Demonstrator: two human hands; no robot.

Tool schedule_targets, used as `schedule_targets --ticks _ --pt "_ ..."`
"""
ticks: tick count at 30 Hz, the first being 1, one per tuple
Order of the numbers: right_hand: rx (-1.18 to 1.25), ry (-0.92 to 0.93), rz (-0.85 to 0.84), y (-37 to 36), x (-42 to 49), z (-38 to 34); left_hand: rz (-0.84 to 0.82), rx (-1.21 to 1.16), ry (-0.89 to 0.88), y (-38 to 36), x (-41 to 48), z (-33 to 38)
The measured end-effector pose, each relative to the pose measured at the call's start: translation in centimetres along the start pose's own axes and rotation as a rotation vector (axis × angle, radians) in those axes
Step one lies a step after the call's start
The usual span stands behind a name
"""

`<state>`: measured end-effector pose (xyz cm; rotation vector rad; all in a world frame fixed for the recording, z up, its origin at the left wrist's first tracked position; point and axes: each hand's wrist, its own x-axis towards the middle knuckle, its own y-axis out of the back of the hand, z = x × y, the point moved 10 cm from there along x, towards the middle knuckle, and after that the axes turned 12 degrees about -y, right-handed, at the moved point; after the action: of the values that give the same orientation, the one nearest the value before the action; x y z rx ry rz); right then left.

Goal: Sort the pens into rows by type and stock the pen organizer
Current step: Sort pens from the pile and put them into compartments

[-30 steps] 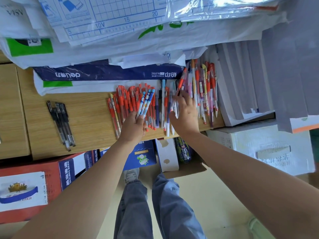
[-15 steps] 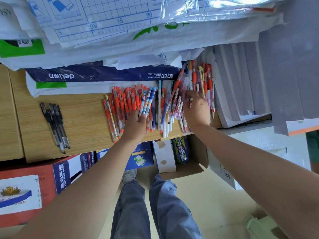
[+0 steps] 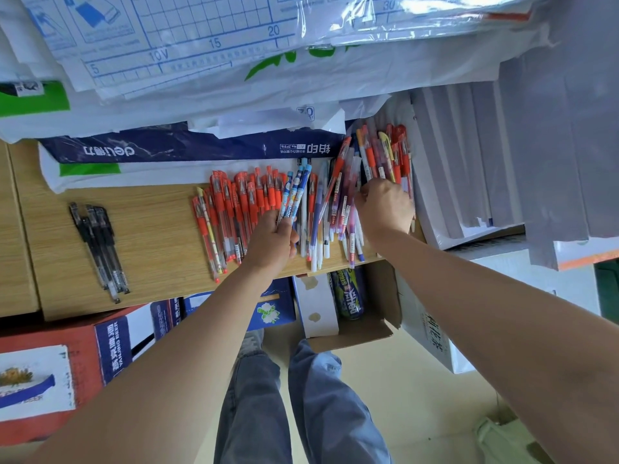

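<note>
On the wooden shelf (image 3: 157,242) lies a row of red pens (image 3: 234,209), and right of it a mixed heap of pens (image 3: 335,209) runs up to the white stack. My left hand (image 3: 273,242) grips three blue patterned pens (image 3: 296,190), tips pointing away from me, over the red row's right end. My right hand (image 3: 385,209) is curled down into the mixed heap, fingers among red and yellow pens (image 3: 385,155); whether it holds one is hidden. A small group of black pens (image 3: 98,249) lies far left.
Blue paper packs (image 3: 187,145) and plastic-wrapped sheets (image 3: 201,45) pile behind the pens. Grey-white ream stacks (image 3: 469,169) border the heap on the right. Cardboard boxes (image 3: 361,323) and a red carton (image 3: 50,373) stand below the shelf, by my legs (image 3: 294,406).
My right hand moved right from the middle of the heap to its right side. My left hand still holds the blue patterned pens, hardly moved.
</note>
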<state>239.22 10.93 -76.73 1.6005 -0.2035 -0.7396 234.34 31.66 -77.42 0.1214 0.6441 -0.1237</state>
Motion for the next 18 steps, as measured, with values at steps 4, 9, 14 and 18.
schedule_targets --ticks 4,9,14,18 --pt "-0.042 0.026 -0.013 -0.1 -0.1 -0.1 -0.004 -0.002 -0.009 -0.1 0.1 0.3" --pt "-0.098 0.041 -0.055 -0.7 -0.2 -0.1 -0.004 0.012 -0.001 0.1 0.1 0.1" --pt "0.166 -0.019 -0.103 -0.7 0.0 0.5 0.003 0.026 -0.009 0.2 0.1 -0.2" --pt "0.367 -0.053 -0.143 0.7 -0.1 1.1 0.007 -0.008 -0.010 -0.1 -0.1 -0.1"
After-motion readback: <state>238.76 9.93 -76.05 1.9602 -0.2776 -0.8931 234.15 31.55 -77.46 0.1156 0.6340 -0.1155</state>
